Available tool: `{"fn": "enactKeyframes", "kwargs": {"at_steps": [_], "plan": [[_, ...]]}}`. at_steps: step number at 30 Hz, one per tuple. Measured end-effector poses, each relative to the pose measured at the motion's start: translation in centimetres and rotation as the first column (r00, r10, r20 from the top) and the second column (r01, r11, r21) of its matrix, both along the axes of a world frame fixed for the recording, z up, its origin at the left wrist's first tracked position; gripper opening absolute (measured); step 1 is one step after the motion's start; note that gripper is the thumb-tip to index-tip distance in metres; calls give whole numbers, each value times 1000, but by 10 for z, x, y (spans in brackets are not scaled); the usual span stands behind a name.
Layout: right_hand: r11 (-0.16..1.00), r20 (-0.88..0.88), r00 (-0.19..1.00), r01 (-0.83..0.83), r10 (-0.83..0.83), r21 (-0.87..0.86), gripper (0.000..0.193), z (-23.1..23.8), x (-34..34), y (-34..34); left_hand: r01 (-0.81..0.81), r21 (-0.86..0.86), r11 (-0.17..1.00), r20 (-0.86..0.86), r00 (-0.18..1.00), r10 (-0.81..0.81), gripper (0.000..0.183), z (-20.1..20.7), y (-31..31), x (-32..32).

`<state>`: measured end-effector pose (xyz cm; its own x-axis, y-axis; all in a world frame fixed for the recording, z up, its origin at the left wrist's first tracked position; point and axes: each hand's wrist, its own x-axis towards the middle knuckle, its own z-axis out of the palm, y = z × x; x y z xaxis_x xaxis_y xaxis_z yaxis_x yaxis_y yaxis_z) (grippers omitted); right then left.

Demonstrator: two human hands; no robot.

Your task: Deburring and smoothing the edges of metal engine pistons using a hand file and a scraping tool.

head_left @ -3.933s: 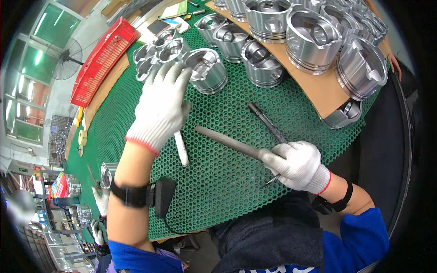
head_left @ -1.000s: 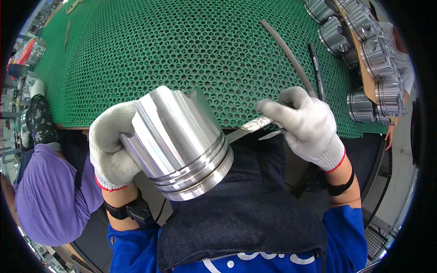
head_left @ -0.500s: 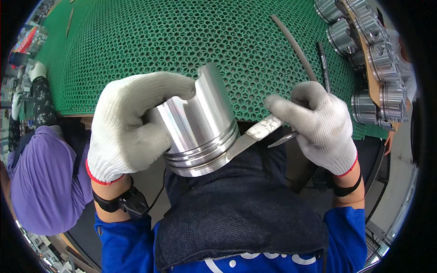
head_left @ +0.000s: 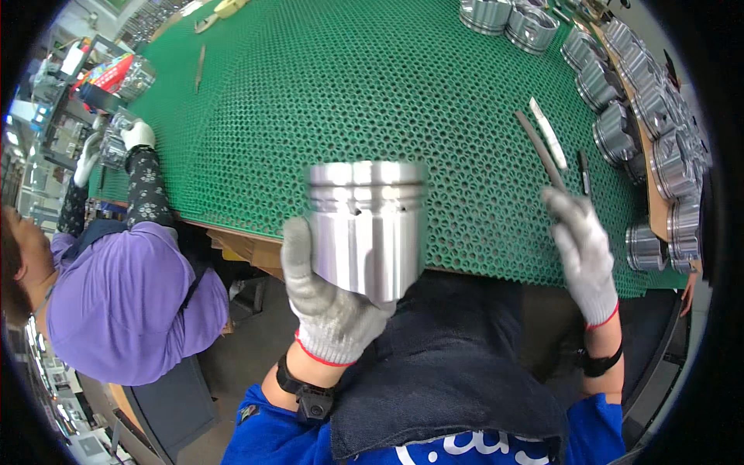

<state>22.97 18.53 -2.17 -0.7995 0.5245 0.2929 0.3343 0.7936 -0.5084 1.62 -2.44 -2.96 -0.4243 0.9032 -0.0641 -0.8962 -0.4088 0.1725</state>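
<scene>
A shiny metal piston (head_left: 364, 232) is gripped in my left hand (head_left: 333, 314), in a white knitted glove with a red cuff edge. The piston stands upright over the front edge of the mat, its ring grooves at the top. My thumb lies along its left side; the other fingers are hidden beneath and behind it. To the right, my gloved right hand (head_left: 583, 248) is open with fingers stretched forward, slightly blurred. Its fingertips are at the lower end of a grey strip (head_left: 540, 147). Beside the strip lies a white-handled scraper (head_left: 548, 133), and a black marker (head_left: 584, 172) is just right of it.
Several pistons (head_left: 618, 132) stand along the right side, against a brown board (head_left: 649, 159). More pistons (head_left: 532, 28) are at the far edge of the green perforated mat (head_left: 349, 101). A co-worker in purple (head_left: 124, 302) sits at the left, gloved hands around another piston.
The piston has turned from tilted, grooves down, to upright, grooves up. The scraper has left my right hand and lies on the mat. My right hand has opened and moved right.
</scene>
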Motion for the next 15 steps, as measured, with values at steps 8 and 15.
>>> {"fn": "enactKeyframes", "kwargs": {"at_steps": [8, 15], "plan": [[983, 221, 969, -70, 108, -169, 40, -4, -3, -34, -40, -123, 992, -69, 997, 32, 81, 0, 2, 7], [739, 44, 987, -88, 157, -668, 40, 3, -15, -29, -521, -108, 847, -282, -800, -529, 46, 39, 31, -26]]}}
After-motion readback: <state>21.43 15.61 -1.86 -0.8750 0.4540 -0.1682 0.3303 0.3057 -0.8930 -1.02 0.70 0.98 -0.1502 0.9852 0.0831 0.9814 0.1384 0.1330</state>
